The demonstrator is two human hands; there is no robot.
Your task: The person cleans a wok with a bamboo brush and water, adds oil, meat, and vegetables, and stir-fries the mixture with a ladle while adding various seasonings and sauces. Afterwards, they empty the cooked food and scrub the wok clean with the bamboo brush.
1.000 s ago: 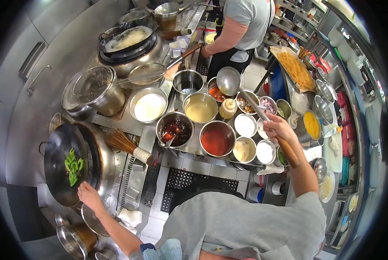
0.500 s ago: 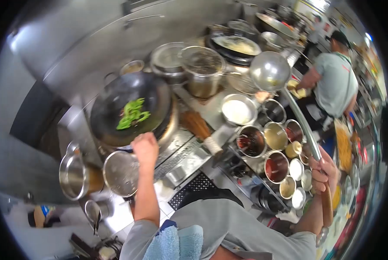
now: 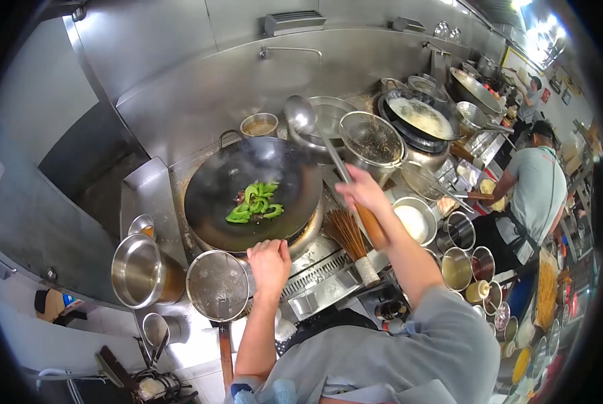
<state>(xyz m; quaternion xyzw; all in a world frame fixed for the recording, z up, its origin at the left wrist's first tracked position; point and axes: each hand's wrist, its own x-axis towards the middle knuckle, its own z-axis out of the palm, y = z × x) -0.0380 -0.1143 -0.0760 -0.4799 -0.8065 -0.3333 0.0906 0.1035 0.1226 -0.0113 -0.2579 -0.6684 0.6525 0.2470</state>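
Observation:
A black wok [image 3: 247, 161] sits on the round burner, with green vegetable pieces [image 3: 256, 202] in its middle and faint steam above them. At the wok's near edge my left hand [image 3: 269, 264] is closed; the part it grips is hidden beneath the fingers. My right hand [image 3: 363, 192] is wrapped round the long ladle [image 3: 338, 168] by its wooden handle. The ladle's bowl points away, over the pots just right of the wok's far rim. A bamboo brush [image 3: 350, 237] lies below my right hand.
A round mesh strainer [image 3: 218, 285] and a steel pot [image 3: 137, 273] stand at the near left. Strainer-topped pot [image 3: 372, 140], white liquid pot [image 3: 410, 223] and several sauce containers are on the right. A co-worker [image 3: 534, 195] stands beyond; another person is farther back.
The view has turned left, toward the wok. My right hand has brought the ladle from the sauce containers toward the wok. My left hand remains at the wok's near edge.

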